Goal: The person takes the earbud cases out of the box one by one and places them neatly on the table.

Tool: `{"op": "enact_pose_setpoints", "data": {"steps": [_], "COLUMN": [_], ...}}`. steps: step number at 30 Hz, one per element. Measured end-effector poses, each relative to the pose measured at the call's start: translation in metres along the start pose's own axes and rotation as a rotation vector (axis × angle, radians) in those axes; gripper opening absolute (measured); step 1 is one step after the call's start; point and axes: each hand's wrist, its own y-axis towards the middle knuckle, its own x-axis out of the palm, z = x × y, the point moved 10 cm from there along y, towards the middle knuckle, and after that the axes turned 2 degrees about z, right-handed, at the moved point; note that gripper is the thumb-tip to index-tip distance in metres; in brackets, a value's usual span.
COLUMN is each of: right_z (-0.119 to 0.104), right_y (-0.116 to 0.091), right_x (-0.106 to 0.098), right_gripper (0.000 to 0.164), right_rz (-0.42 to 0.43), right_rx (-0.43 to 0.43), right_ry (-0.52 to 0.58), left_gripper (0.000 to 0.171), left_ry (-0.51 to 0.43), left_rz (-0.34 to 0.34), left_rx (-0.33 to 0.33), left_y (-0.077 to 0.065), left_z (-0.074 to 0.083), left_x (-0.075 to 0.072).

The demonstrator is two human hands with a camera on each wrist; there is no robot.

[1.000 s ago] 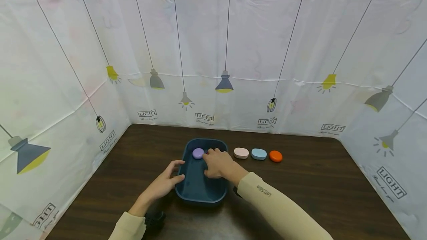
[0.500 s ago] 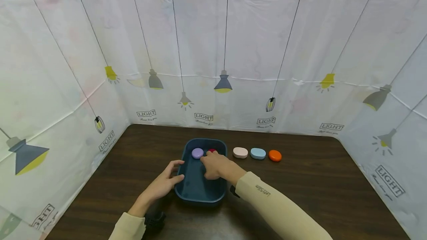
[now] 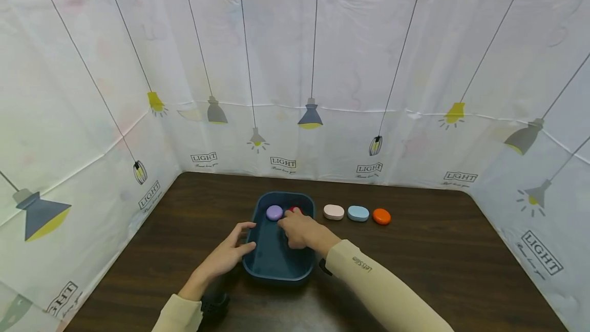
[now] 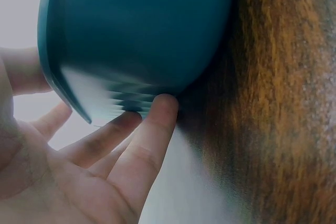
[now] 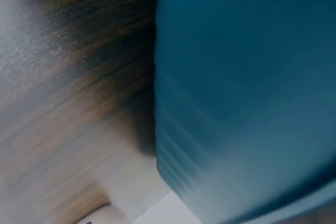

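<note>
A dark blue rectangular bin (image 3: 276, 265) stands on the table; its outer wall (image 5: 236, 77) fills much of the right wrist view. Inside, near the far end, lie a round purple soap-like piece (image 3: 274, 213) and a red piece (image 3: 295, 209), partly hidden. My right hand (image 3: 301, 229) reaches into the bin, its fingertips right beside the red piece; whether they touch it is hidden. Against the bin's left side rests my left hand (image 3: 226, 252). In the left wrist view, its fingers (image 4: 149, 150) lie relaxed along the outer wall, the thumb by the rim.
Right of the bin, a row of similar pieces lies on the dark wooden table (image 3: 415, 270): pink oval (image 3: 334, 212), light blue oval (image 3: 358, 213) and round orange (image 3: 381, 216). A white lamp-patterned curtain (image 3: 350, 65) surrounds the table's back and sides.
My right fingers have drawn slightly back toward me, and more of the red piece shows beyond them. The left hand and the bin stay in place.
</note>
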Motion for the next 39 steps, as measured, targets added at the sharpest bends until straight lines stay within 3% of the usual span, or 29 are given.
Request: {"op": "enact_pose_setpoints", "data": {"steps": [6,17,29,39], "right_z": [-0.006,-0.021,-0.026,0.001], "right_y": [0.004,-0.003,-0.038,-0.068], "right_x": [0.001,-0.009,-0.05,-0.074], "right_gripper": [0.032,0.037,0.038,0.038], "right_rz": [0.031,0.064,0.249,0.373], "right_rx": [-0.022,-0.072,-0.126,-0.076], "right_ry": [0.007,0.058,0.093,0.149], "left_gripper": [0.051,0.05,0.05,0.05], "left_ry": [-0.009,0.016,0.036,0.081], "left_rz": [-0.013,0.001,0.021,0.049], "left_rx": [-0.006,-0.009,-0.02,0.001], "left_y": [0.001,0.001,-0.001,-0.002], "left_z": [0.0,0.0,-0.001,0.002], "left_x": [0.002,0.001,-0.003,-0.002]}}
